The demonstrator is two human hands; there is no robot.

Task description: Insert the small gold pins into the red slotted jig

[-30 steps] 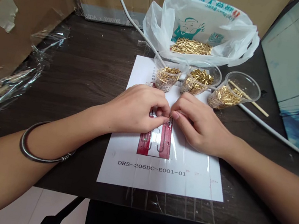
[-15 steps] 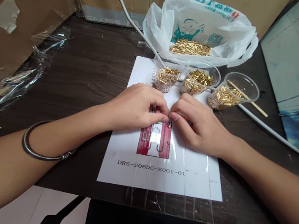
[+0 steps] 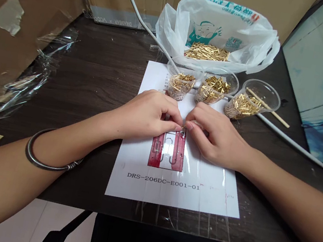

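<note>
My left hand (image 3: 155,113) is pinched, thumb against forefinger, over the top of a red-and-white printed diagram (image 3: 167,155). Facing it from the right, my right hand (image 3: 213,134) is pinched too. Their fingertips nearly meet at a tiny gold-coloured pin (image 3: 183,127), mostly hidden by the fingers. Beneath both hands lies a white paper sheet (image 3: 133,189) printed with a code, under clear film. Just beyond them stand a left cup (image 3: 181,87), a middle cup (image 3: 213,89) and a tilted right cup (image 3: 247,105), all clear plastic with short gold-coloured pins inside.
Behind the cups sits an open white plastic bag (image 3: 252,49) with longer gold-coloured pins. A wooden stick (image 3: 279,117) rests across the right cup. A white cable (image 3: 300,147) crosses the dark table (image 3: 98,55). Cardboard (image 3: 22,42) with loose clear tape stands at left.
Both hands stay pinched together in nearly the same place. My right fingertips have shifted very slightly; the view has moved a little.
</note>
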